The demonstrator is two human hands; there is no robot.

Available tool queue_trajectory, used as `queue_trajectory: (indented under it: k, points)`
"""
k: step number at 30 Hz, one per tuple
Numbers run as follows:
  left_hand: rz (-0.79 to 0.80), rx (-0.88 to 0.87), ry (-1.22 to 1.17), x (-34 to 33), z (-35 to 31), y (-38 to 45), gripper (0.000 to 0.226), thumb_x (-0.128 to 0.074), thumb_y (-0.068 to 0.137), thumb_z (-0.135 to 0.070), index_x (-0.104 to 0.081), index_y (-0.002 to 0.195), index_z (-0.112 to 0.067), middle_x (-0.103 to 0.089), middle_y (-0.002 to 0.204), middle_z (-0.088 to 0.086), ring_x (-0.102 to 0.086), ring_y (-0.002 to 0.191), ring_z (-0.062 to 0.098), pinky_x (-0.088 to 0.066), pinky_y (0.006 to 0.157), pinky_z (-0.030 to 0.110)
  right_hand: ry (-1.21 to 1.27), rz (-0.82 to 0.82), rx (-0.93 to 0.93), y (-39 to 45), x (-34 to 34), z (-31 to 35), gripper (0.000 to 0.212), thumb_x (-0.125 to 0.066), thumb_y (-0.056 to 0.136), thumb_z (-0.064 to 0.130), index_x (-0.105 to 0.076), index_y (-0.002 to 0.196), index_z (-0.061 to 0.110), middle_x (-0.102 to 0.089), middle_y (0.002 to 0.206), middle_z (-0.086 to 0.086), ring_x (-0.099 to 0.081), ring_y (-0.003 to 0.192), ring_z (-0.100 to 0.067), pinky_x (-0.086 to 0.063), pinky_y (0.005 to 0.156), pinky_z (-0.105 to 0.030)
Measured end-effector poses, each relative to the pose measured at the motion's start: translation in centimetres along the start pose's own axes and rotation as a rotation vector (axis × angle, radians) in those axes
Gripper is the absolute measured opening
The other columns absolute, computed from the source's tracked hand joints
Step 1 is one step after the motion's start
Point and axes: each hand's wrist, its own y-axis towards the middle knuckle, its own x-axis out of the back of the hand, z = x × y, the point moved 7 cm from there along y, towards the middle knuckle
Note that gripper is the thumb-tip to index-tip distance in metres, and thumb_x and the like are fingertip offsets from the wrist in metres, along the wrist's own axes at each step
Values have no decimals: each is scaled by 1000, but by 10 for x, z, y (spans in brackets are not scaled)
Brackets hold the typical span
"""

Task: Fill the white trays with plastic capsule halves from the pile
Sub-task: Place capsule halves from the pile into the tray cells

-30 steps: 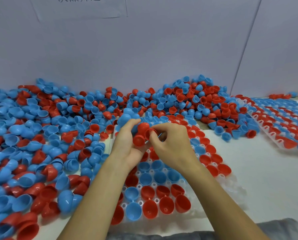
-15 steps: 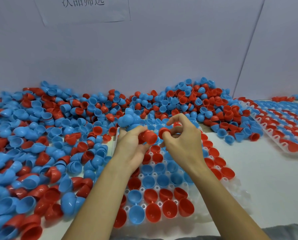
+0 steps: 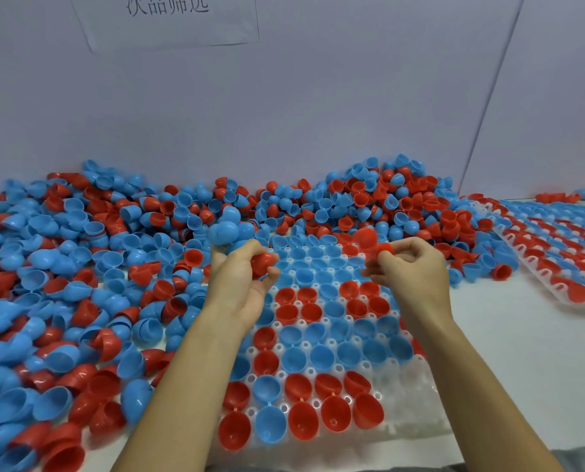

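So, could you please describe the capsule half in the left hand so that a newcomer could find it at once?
Start at the white tray nearest the camera. Above its far left corner, the left hand grips a red capsule half. Unlike the halves seated in the tray's cups, it is lifted clear between thumb and fingers.

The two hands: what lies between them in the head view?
Between the left hand and right hand, the head view shows the white tray, its cups there holding blue capsule halves.

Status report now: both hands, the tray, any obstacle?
Left hand grips red capsule half. Right hand pinches small red half. Near tray partly filled, right-side cups empty. Nothing blocking.
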Motion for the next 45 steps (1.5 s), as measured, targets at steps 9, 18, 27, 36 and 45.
queue_trajectory:
  k: [9,18,27,36,45]
  points:
    - [42,12,23,-11,6,-6,39,-53,90,11,-53,109,-24,-54,91,11,-57,71,17,-45,45,21,-161,221,112,-22,-43,13,18,-63,88,13,-67,72,9,-70,63,-3,-69,54,-12,-54,55,-25]
    - [126,43,57,-25,16,-14,42,-52,90,12,-55,106,-27,-55,86,6,-57,69,15,-47,47,21,-85,311,270,-41,-63,22,39,-63,92,7,-38,103,35,-69,57,-10,-66,42,-24,-58,44,-40]
    - [127,59,89,-22,18,-11,47,-53,91,11,-54,113,-30,-54,96,10,-59,81,21,-49,48,21,-440,364,427,-34,-47,36,12,-67,92,14,-67,93,26,-65,57,-1,-62,47,-10,-54,50,-28]
    - [95,72,41,-13,15,-4,46,-54,89,12,-52,116,-25,-54,101,14,-60,79,21,-50,49,23,-794,670,357,-57,8,38,11,-74,86,23,-72,84,34,-64,74,12,-58,76,-5,-52,64,-22]
    - [210,30,145,-20,16,-7,50,-55,91,9,-54,117,-33,-53,94,6,-61,72,17,-48,50,24,-1116,841,265,-84,17,9,9,-74,84,33,-71,92,34,-60,76,14,-58,66,-9,-42,51,-20]
